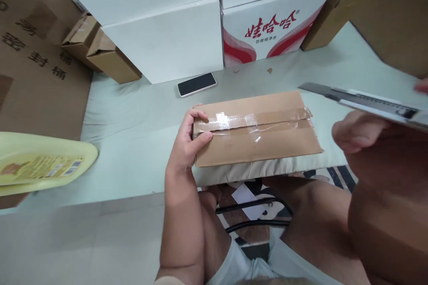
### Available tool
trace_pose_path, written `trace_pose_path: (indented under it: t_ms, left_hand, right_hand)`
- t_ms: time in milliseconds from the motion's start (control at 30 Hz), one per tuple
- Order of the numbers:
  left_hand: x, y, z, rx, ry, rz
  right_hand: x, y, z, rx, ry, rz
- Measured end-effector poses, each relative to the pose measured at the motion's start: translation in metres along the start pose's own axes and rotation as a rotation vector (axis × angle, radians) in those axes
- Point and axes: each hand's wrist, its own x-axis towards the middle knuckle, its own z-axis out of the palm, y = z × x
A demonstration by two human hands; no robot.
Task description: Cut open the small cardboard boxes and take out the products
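Observation:
A flat brown cardboard parcel (pixel 264 131) sealed with clear tape lies on the pale green mat near its front edge. My left hand (pixel 187 140) grips the parcel's left end, thumb on top and fingers curled over the far corner. My right hand (pixel 364 142) is raised close to the camera at the right, closed around a grey utility knife (pixel 361 100) whose blade tip points left, above and to the right of the parcel. The knife is not touching the parcel.
A phone (pixel 196 84) lies face up behind the parcel. White cartons (pixel 167 40) and a red-printed carton (pixel 270 31) stand at the back, brown boxes (pixel 100 51) at left and right. A yellow-green lid-like object (pixel 43 167) juts in at the left. My knees are below.

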Motion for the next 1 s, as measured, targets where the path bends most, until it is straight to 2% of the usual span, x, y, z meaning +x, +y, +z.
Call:
trace_pose_path:
  t_ms: [133,267,367,533,700,1000]
  left_hand:
    - [-0.001,0.001,0.002,-0.031,0.017,-0.034]
    - [-0.002,-0.001,0.003,-0.044,0.039,-0.046]
    - [-0.002,-0.001,0.003,-0.058,0.03,-0.05]
    - [-0.003,0.0,0.004,-0.074,0.037,-0.056]
    - [-0.002,0.002,0.006,-0.115,0.062,-0.066]
    - [0.0,0.003,0.005,-0.103,0.04,-0.079]
  right_hand:
    - [-0.003,0.0,0.023,-0.256,-0.169,-0.05]
    - [-0.009,0.012,0.025,-0.405,-0.213,-0.069]
    - [-0.009,0.012,0.025,-0.476,-0.284,-0.056]
    - [-0.007,0.009,0.03,-0.563,-0.331,-0.082]
    - [-0.006,0.014,0.034,-0.616,-0.318,-0.141]
    - [-0.005,0.013,0.039,-0.594,-0.175,-0.035]
